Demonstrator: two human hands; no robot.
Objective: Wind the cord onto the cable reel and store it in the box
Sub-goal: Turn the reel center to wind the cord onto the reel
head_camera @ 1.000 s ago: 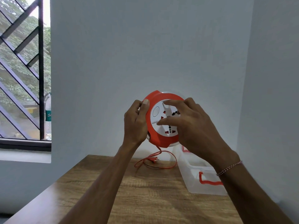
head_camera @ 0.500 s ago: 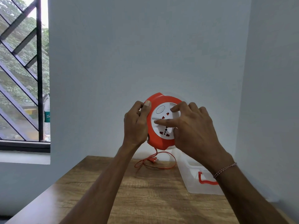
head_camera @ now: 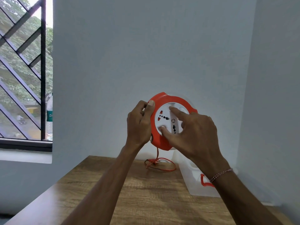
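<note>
Left hand (head_camera: 139,123) grips the left rim of the cable reel (head_camera: 164,108), thumb laid over the orange edge and the other fingers curled behind it. Right hand (head_camera: 193,132) rests on the white socket face, fingers spread: index fingertip near the top of the disc, thumb tip on its lower left edge, remaining fingers mostly out of sight past the right rim. Reel is held up in front of the chest, above the table (head_camera: 146,197), flat face turned toward the camera, so its spin axis points roughly at the viewer.

Cord (head_camera: 157,153) leaves the bottom of the reel and hangs nearly straight down to a loose loop on the tabletop, plug end lying in that loop near the wall. Slack lies directly below and slightly behind the hands.

Clear plastic box (head_camera: 193,184) with an orange handle sits on the table to the right, just beside the loop and under the right forearm.

Judgement: winding is under way, with one loop of cord left outside. Right hand is placed to turn the disc while the left steadies the housing. Right hand is also the nearer one to the box for stowing.
</note>
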